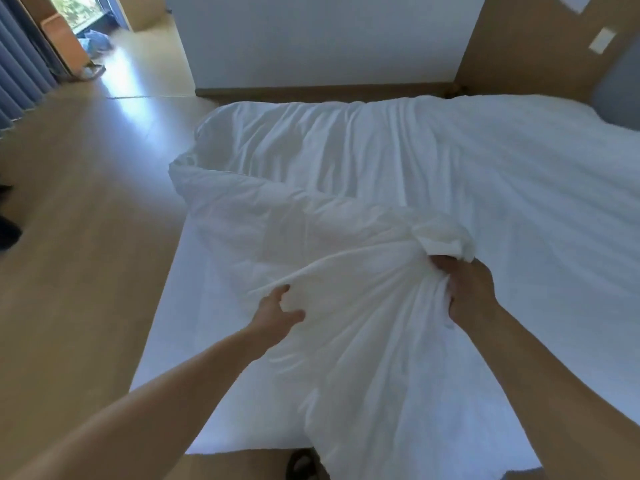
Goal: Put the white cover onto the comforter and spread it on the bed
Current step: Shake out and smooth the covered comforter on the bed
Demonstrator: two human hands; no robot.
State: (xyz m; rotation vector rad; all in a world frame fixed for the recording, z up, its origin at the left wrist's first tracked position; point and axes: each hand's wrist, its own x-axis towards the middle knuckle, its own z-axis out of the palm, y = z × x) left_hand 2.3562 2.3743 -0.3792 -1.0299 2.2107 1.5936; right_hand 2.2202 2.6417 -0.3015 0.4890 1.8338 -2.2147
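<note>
My right hand (pixel 465 292) is clamped tight on a bunch of the white cover (pixel 346 317), fingers curled right round the gathered fabric so that creases fan out from my fist toward me and off to the left. Just above my knuckles a thicker, slightly creamier wad pokes out of the bunch, and that looks like a corner of the comforter (pixel 446 242). Honestly, it's white on white, so I can't tell exactly where one ends and the other begins.

My left hand (pixel 278 311) is not gripping anything. Its fingers are loosely spread with the thumb out, and it's up against a raised fold of the cover, a bit left of my right fist.

From there the whole bundle runs away from me across the bed (pixel 173 341). It's puffy and rumpled, with a rolled edge hanging at the far left corner, and it lies flatter and smoother over the right half. The near left part of the mattress shows bare sheet.

The light wood floor (pixel 86 237) is on my left, with blue-grey pleated curtains (pixel 20 64) along that side and daylight glaring in at the far end. There's a white wall panel (pixel 311 39) beyond the bed, and a grey padded thing (pixel 618 91) at the far right edge. A dark sandal (pixel 301 462) shows at the bottom by the bed's near edge.
</note>
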